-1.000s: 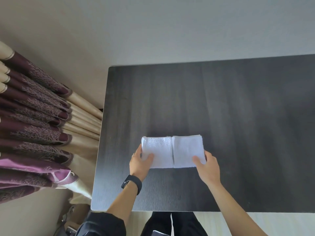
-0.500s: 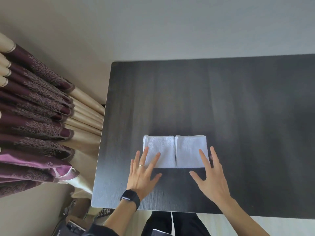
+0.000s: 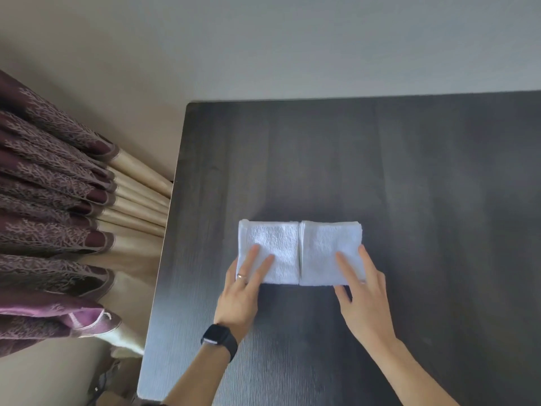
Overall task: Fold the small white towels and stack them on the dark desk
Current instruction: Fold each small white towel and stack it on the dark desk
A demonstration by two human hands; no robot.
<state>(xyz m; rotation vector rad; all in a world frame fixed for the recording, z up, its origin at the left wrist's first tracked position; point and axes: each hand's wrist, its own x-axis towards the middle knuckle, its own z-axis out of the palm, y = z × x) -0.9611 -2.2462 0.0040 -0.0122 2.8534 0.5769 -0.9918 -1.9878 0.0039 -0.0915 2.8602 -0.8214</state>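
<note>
A folded white towel (image 3: 281, 244) lies flat on the dark bench (image 3: 439, 200), towards its left half and nearer the person's edge than the wall (image 3: 292, 39). It shows as two panels side by side that meet along a straight seam in the middle; whether this is one cloth folded inwards or two laid edge to edge cannot be told.

The left grip (image 3: 240, 294), a bare hand, lies flat with straight fingers (image 3: 254, 256) resting on the near corner of the left panel, curled round nothing. It wears a ring (image 3: 240, 276) on one finger and a black smartwatch (image 3: 219, 338) on the wrist.

The right grip (image 3: 366, 303) is likewise spread and flat, its fingers (image 3: 345, 265) lying on the near right corner of the right panel, one running along the outer edge, with the thumb on the bench just below the towel's near edge.

Left of the bench hangs a pleated purple curtain (image 3: 58, 200) with a pale branch pattern and a beige lower band
</note>
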